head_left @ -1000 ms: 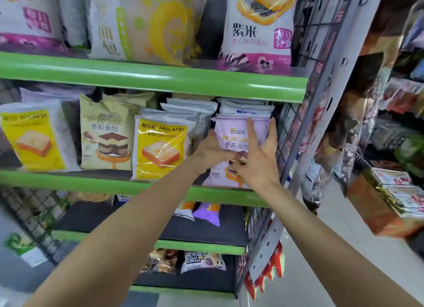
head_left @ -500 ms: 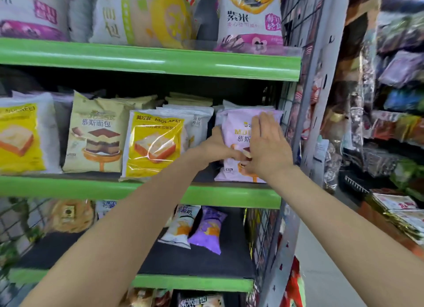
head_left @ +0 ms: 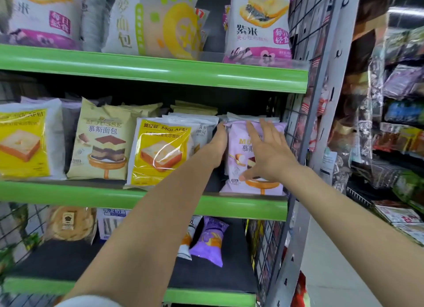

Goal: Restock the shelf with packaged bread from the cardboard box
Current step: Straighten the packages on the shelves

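A pale purple mousse bread pack (head_left: pixel 237 155) stands upright at the right end of the middle green shelf (head_left: pixel 91 193), in front of a row of white packs. My left hand (head_left: pixel 218 144) lies flat along the pack's left edge, fingers straight and pointing up. My right hand (head_left: pixel 268 153) rests on the pack's front with fingers spread and straight, thumb low near its bottom. The cardboard box is out of view.
A yellow Molafei pack (head_left: pixel 160 150) and a beige mousse pack (head_left: pixel 103 141) stand to the left. A wire mesh side panel (head_left: pixel 296 132) closes the shelf's right end. Large bags fill the upper shelf (head_left: pixel 160 71). Small packs (head_left: pixel 208 240) lie on the lower shelf. Hanging goods (head_left: pixel 394 127) line the aisle at right.
The purple pack has been pushed back and set upright on the shelf. My left hand has straightened along its left edge, and my right hand's fingers have spread on its front.
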Action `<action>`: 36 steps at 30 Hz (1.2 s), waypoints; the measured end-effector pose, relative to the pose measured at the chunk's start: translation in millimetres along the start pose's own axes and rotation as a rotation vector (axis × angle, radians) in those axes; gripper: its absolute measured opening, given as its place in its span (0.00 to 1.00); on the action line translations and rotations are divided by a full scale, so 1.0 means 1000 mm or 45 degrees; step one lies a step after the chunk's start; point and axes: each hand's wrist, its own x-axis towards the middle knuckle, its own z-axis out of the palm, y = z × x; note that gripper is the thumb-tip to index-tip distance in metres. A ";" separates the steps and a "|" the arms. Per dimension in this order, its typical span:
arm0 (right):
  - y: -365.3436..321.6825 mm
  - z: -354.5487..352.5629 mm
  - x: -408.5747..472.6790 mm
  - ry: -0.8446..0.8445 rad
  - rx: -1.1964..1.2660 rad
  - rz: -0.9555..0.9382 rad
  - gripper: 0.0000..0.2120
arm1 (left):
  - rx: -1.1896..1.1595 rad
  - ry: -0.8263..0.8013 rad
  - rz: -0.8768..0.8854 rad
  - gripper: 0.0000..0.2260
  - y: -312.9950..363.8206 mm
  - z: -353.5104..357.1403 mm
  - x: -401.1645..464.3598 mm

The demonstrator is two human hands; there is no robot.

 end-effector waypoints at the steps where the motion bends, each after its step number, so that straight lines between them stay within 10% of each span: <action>1: -0.001 0.003 -0.002 0.050 -0.033 0.016 0.61 | 0.031 -0.012 -0.001 0.25 -0.002 0.002 0.003; 6: -0.003 0.014 -0.003 0.240 -0.103 0.021 0.59 | 0.114 0.022 -0.015 0.31 0.000 -0.002 -0.007; 11: -0.001 0.013 -0.006 0.179 -0.182 -0.017 0.57 | 0.076 0.163 -0.110 0.57 -0.033 -0.010 0.110; 15: 0.002 0.014 -0.007 0.152 -0.199 -0.042 0.53 | 0.103 -0.008 -0.025 0.37 -0.002 0.006 0.037; 22: -0.005 0.023 -0.005 0.221 -0.224 -0.015 0.53 | 0.013 0.054 0.103 0.33 0.000 0.002 0.010; 30: -0.027 0.022 -0.013 0.484 0.050 -0.174 0.42 | 1.052 0.630 1.218 0.17 0.001 -0.032 -0.088; 36: -0.072 0.018 -0.012 0.471 0.636 -0.218 0.28 | 1.098 1.022 0.752 0.29 -0.007 -0.093 -0.099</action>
